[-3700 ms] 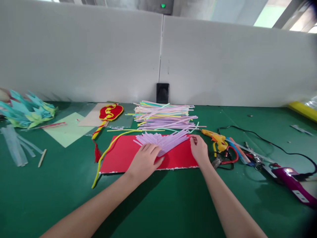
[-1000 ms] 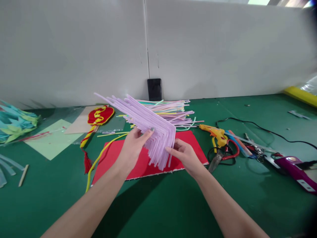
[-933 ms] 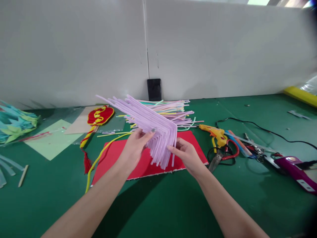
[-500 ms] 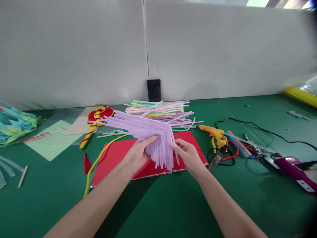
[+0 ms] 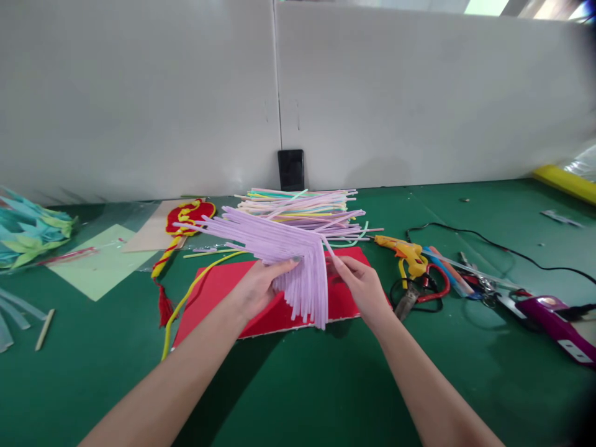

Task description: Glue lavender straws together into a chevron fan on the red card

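Many lilac pipe cleaners (image 5: 279, 239), woven side by side with a sharp bend at the right corner, are gripped at the lower left by my left hand (image 5: 261, 285), thumb on top. At that corner my right hand (image 5: 356, 276) pinches one lilac stem that sticks out to the lower right, apart from the hanging ends. Beneath both hands lies a red board (image 5: 214, 292). Behind the woven piece is a pile of pastel pipe cleaners (image 5: 298, 202). The fingers under the piece are hidden.
A black phone (image 5: 291, 169) leans on the wall. To the right lie an orange glue gun (image 5: 403, 248), red-handled scissors (image 5: 435, 288) and a purple corded tool (image 5: 554, 323). At left are a red-and-yellow fan-shaped ornament (image 5: 190, 217), green paper (image 5: 100, 261) and teal flowers (image 5: 35, 230).
The outer stem has swung outward to the right from hanging down beside the others. My right hand has moved slightly right and up with it; my left hand keeps its hold.
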Tool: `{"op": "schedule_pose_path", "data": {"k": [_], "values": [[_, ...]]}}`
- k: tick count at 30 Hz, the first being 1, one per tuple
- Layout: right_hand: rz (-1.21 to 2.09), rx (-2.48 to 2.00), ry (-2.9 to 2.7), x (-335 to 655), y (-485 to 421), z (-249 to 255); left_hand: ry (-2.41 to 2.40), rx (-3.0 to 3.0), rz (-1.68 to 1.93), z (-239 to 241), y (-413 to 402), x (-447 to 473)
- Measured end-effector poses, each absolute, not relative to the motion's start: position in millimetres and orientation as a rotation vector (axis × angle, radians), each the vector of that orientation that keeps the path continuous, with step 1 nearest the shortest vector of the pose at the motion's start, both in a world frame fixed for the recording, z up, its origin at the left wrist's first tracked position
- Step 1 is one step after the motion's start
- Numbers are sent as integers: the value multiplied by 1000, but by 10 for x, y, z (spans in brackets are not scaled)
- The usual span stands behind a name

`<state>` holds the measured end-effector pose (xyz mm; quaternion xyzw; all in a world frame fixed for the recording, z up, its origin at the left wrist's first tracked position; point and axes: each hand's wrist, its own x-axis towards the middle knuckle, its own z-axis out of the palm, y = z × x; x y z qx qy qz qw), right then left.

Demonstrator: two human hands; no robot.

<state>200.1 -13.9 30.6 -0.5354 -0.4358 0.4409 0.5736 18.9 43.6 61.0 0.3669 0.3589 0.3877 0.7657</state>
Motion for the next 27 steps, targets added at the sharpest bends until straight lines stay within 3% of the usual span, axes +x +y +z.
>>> {"op": "schedule_pose_path", "data": {"k": [9,27], "values": [[607,-1354,-1158,2021,-103,250,739,787,758,611,384,199],[925,-1130,-1399,1977,-212,383,631,723,727,720,243,254]]}}
